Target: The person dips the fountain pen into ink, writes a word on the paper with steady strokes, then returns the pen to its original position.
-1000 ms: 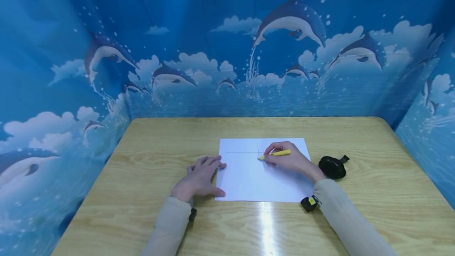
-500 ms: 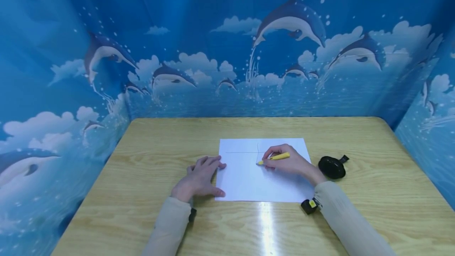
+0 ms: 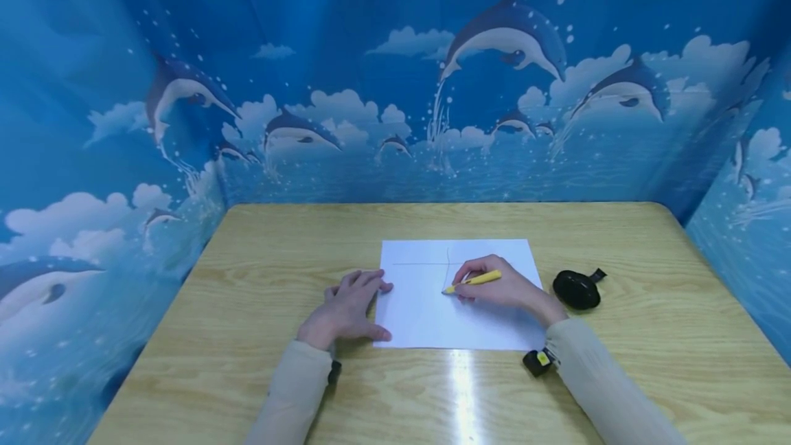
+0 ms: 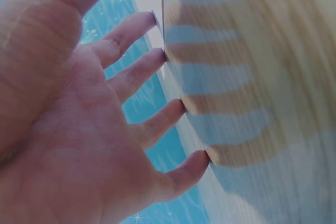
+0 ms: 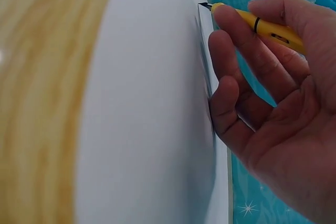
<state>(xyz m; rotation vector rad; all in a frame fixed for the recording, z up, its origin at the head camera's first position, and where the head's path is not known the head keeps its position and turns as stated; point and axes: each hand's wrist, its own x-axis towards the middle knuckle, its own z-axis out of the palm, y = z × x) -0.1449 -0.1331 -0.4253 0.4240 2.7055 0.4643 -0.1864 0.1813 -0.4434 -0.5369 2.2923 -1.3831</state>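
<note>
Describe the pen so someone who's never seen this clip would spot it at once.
On the wooden table lies a white sheet of paper. Over its right half, the right hand pinches the pen. It is slim, bright yellow and dark-tipped, unlike the rounded black object farther right.

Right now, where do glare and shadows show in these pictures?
Head view: glare streak on the table below the paper; left wrist view: bluish sheen with finger-shaped brown bands by the left hand; right wrist view: soft shadow on the paper beside the right hand.
</note>
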